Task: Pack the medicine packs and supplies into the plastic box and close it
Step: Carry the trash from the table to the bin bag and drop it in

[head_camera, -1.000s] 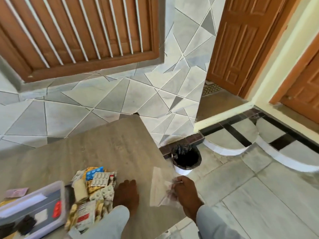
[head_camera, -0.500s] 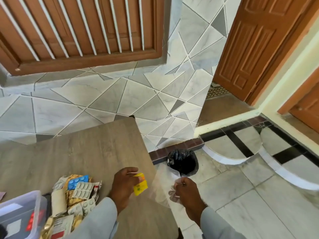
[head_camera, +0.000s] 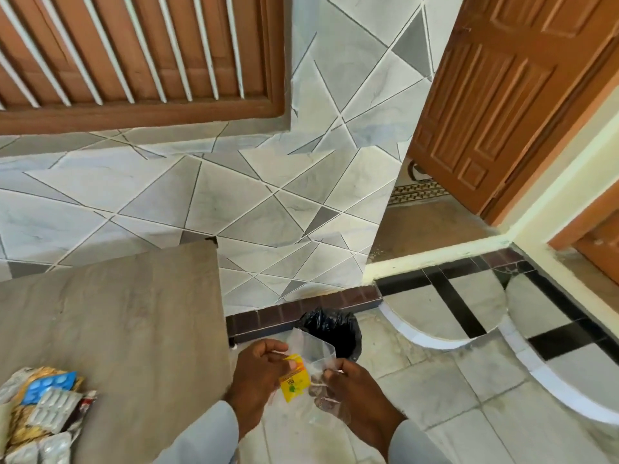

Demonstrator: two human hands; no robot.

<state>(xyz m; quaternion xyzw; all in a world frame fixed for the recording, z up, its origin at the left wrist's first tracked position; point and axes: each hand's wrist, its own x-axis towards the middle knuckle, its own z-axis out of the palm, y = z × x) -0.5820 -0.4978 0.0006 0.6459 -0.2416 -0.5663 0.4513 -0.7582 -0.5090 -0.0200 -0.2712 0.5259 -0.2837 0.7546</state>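
1. Fingers of the left hand (head_camera: 259, 373) curl round a small yellow sachet (head_camera: 294, 376), thumb and forefinger pinching its upper edge; fingers of the right hand (head_camera: 348, 390) pinch the mouth of a clear plastic bag (head_camera: 313, 349), which stands crumpled between the two hands.
2. Half a second ago the sachet was held over the table's corner, apart from the bag — now it sits against the bag's opening, and both hands have come together beyond the table edge, above the floor.
3. A second ago the left hand lay flat on the table with no sachet in it, and the plastic box showed at the lower left; the box is now out of view.
4. The pile of medicine packs (head_camera: 43, 413) — blue, silver and gold blister strips — lies at the lower left of the wooden table (head_camera: 117, 323), well apart from the hands.
5. Just beyond the hands, on the floor, stands a small bin with a black liner (head_camera: 335, 329), close to a dark brick-coloured skirting.
6. Behind the table the wall is clad in grey and white angular tiles (head_camera: 234, 202), with a brown wooden slatted window frame (head_camera: 134, 61) above.
7. To the right, a brown panelled door (head_camera: 495, 95) stands open beside a cream wall, and the marble floor (head_camera: 452, 413) carries black bands and white curved edging.
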